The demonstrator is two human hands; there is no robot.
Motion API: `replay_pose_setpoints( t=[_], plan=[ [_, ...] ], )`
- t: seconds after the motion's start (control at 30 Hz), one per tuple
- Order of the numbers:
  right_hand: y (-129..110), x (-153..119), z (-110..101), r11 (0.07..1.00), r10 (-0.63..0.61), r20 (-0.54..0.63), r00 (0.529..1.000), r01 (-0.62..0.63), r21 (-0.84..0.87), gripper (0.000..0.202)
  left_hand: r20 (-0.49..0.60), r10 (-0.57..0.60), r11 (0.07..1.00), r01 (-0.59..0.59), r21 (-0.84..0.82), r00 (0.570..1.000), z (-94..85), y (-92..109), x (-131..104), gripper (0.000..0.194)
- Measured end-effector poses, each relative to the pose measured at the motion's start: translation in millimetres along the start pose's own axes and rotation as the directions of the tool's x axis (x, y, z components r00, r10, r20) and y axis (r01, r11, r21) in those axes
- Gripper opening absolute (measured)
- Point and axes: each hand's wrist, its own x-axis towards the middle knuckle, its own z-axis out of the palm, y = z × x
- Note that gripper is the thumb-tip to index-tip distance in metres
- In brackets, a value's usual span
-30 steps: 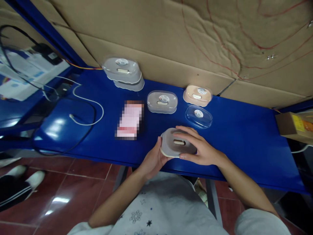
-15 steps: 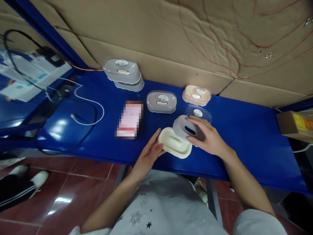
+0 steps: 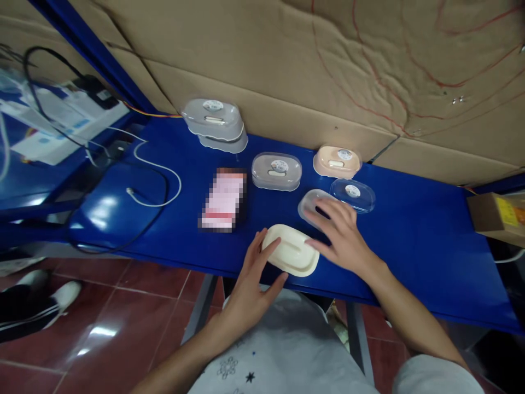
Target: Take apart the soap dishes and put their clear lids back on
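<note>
A cream oval dish [image 3: 290, 253] with a raised middle ridge lies at the front of the blue table. My left hand [image 3: 256, 279] is at its left end, fingers spread, index over the top and thumb below the near edge. Just behind the dish, a grey oval cover [image 3: 308, 202] rests on the table, its slot partly hidden. Over that cover hovers my right hand [image 3: 344, 234], fingers apart, its thumb by the dish's right edge. A clear oval lid [image 3: 361, 202] with a round label is behind my right hand.
A lidded grey box [image 3: 266, 169] and a peach box [image 3: 328, 158] stand farther back, with stacked grey boxes [image 3: 223, 128] at the back left. A blurred-screen phone [image 3: 223, 200] and a white cable [image 3: 180, 180] lie left. A carton [image 3: 492, 219] sits right.
The grey cover has gone from my right hand's grip onto the table, and that hand has opened. My left hand's fingers have spread, and the cream dish now lies slightly nearer to me.
</note>
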Motion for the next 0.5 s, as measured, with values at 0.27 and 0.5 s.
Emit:
replay_pose_setpoints(
  t=[0.27,0.5],
  plan=[
    [-40.8,-7.6,24.2,0.956,-0.277,0.142,0.950,0.258,0.138,0.036,-0.230,-0.065,0.955,-0.006,-0.295,0.971,-7.7,-9.6,-5.0,0.049],
    [-42.7,-0.5,14.6,0.934,-0.231,-0.121,0.965,0.255,0.249,0.019,-0.081,-0.425,0.476,0.147,-0.867,0.902,-7.8,6.6,11.0,0.043]
  ],
)
